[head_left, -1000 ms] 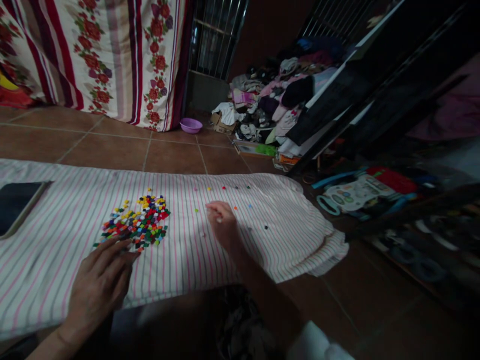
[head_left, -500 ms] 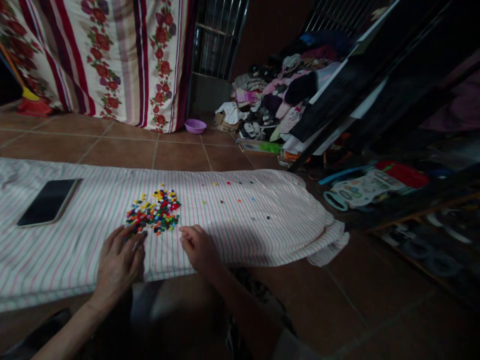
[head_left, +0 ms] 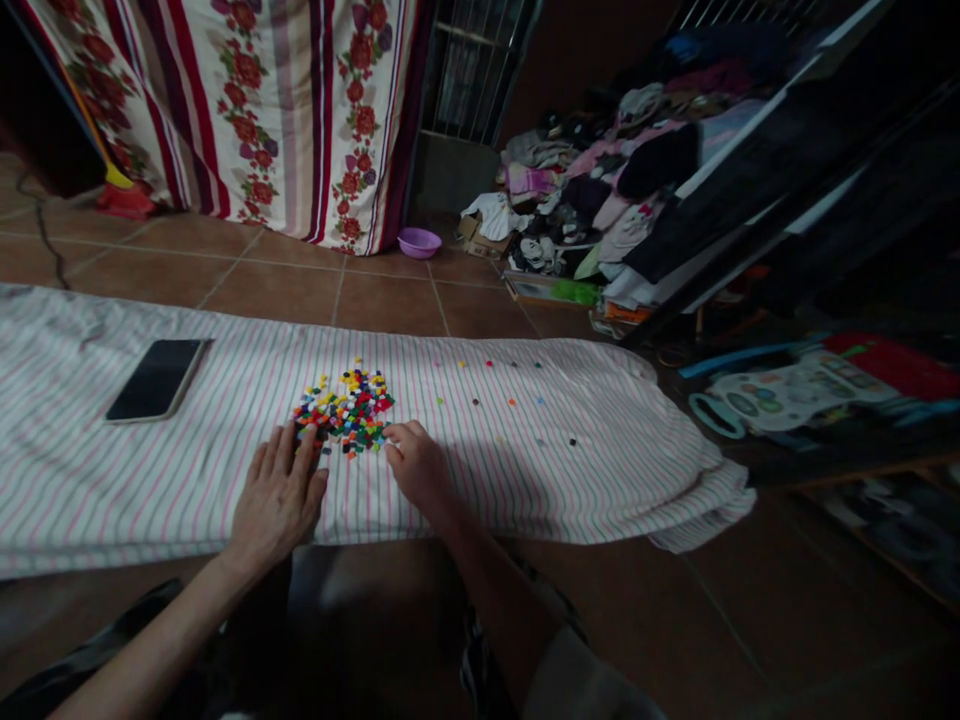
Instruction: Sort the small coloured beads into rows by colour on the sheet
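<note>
Fingers spread, the left hand (head_left: 277, 500) touches the near-left edge of the bead pile (head_left: 345, 408), whose long axis is hard to tell; the right hand (head_left: 414, 458), fingers curled, is at its right edge, any grasp unclear. Loose beads (head_left: 512, 402) lie beyond the right hand.

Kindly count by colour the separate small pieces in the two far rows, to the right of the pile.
Pink piece: 1
Yellow piece: 1
Red piece: 1
Light green piece: 1
Orange piece: 1
Light blue piece: 1
Dark pieces: 3
Total: 9
</note>
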Demonstrator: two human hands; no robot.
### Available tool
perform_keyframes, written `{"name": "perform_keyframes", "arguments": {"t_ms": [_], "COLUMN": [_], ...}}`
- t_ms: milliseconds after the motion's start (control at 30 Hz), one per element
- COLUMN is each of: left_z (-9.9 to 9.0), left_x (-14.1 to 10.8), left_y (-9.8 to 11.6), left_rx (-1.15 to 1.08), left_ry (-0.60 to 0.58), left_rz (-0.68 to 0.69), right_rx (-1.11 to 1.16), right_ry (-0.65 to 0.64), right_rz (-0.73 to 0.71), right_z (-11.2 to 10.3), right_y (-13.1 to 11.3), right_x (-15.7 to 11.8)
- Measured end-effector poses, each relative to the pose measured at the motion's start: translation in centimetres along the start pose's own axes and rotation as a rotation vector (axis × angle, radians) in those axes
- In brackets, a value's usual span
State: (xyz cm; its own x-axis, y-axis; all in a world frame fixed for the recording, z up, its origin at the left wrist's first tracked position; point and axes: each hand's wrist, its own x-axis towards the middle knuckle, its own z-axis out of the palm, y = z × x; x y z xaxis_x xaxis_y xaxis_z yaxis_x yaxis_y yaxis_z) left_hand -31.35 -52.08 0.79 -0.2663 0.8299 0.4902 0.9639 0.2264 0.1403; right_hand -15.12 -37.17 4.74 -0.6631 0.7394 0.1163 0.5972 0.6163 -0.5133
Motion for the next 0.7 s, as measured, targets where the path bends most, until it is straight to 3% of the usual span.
{"name": "perform_keyframes", "arguments": {"t_ms": [400, 700], "left_z": [0.4, 0.7], "left_x": [1.7, 3.0], "left_y": [-0.2, 0.8], "left_rx": [0.055, 0.007], "left_ry": [-0.099, -0.124], "left_rz": [0.077, 0.021], "right_rx": [-0.028, -0.028], "right_ry": [-0.028, -0.015], "right_rz": [-0.001, -0.007], "right_z": [-0.3, -0.1], "right_y": [-0.3, -0.2], "right_x": [0.4, 0.5]}}
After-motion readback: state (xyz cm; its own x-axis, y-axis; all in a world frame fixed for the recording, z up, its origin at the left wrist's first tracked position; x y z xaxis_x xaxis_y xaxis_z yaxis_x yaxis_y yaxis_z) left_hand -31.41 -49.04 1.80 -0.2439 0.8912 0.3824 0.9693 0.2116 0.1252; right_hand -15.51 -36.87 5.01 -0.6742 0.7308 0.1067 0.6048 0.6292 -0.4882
